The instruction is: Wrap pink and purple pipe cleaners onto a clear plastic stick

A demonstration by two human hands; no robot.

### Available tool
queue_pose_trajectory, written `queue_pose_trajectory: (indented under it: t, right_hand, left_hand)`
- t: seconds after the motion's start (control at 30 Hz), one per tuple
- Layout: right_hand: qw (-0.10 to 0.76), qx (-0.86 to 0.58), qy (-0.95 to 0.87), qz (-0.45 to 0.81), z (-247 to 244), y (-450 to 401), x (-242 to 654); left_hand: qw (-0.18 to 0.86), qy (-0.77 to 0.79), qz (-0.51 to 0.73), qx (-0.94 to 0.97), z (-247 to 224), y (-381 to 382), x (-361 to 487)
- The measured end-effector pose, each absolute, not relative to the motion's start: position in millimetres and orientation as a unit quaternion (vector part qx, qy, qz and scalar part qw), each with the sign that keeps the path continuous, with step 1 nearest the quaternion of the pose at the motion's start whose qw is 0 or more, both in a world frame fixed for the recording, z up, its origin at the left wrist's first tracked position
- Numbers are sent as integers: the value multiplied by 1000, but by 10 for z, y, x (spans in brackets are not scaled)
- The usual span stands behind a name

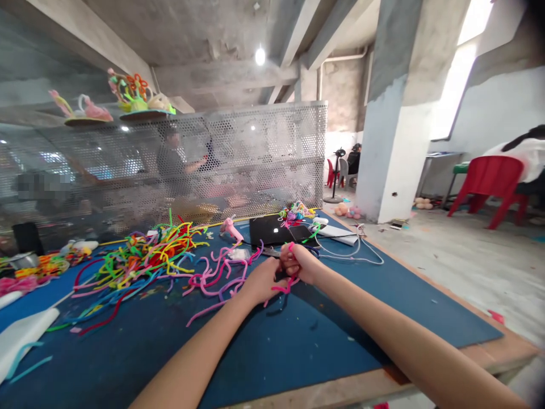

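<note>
My left hand [264, 279] and my right hand [300, 263] meet over the blue table mat [272, 352], fingers closed. Between them are a bright pink fuzzy stem [286, 286] and the dark handles of scissors, whose blades [269, 251] point away to the left. Which hand grips the handles is hard to make out; the pink stem curls below the fingers and shows again above my right hand. Pink and purple fuzzy stems [207, 278] lie loose just left of my left hand. Farther left is a tangled pile of multicoloured stems [149, 255].
Behind my hands lie a black device [266, 230], a pink figure [231, 230], a small colourful heap [297, 212] and a white box [338, 234] with a looping white cable [374, 260]. A perforated metal screen [238, 165] borders the table's back. A red chair [489, 182] stands at right.
</note>
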State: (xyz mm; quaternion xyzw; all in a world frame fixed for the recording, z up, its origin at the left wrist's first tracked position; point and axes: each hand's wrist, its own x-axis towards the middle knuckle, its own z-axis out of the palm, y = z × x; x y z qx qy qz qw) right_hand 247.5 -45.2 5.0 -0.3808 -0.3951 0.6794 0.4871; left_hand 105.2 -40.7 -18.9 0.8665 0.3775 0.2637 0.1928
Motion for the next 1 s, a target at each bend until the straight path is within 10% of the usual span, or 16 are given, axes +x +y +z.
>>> queue_pose_trajectory:
  t: [0.23,0.5,1.0]
  right_hand:
    - [537,-385,-341,668,176,-451,2687]
    - [573,-356,-395,624,136,-496,2586]
    - [497,-425,-722,227,54,-531,2533]
  left_hand:
    - [52,312,183,931,-133,-493,1043]
    - [483,403,412,659,-166,-346,1089]
    - [529,396,498,561,-105,-357,1076]
